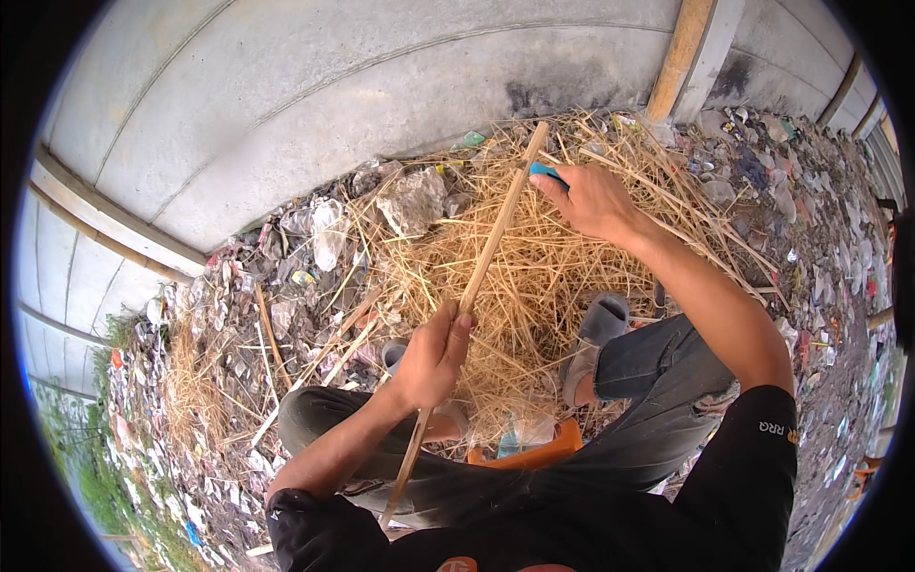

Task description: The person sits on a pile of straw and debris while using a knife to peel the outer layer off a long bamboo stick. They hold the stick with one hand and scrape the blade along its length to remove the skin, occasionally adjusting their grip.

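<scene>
A long, narrow strip of bamboo or wood (496,238) slants from my lap up and away to the right. Its middle is wrapped by my left hand (437,353), the thumb lying along the top. Close to the far end of the strip, my right hand (586,198) is closed round a small blue tool (547,173). Only a short bit of that tool shows, at the strip's edge; its working part is hidden, so I cannot tell its kind. Thin pale shavings (534,248) lie in a heap beneath both hands.
An orange plastic stool or seat edge (534,450) shows between my legs. Grey shoes (602,329) rest among the shavings. Scattered litter (315,257) surrounds the heap. A grey concrete wall (381,86) with a wooden post (679,59) stands at the back. Loose strips (272,334) lie at left.
</scene>
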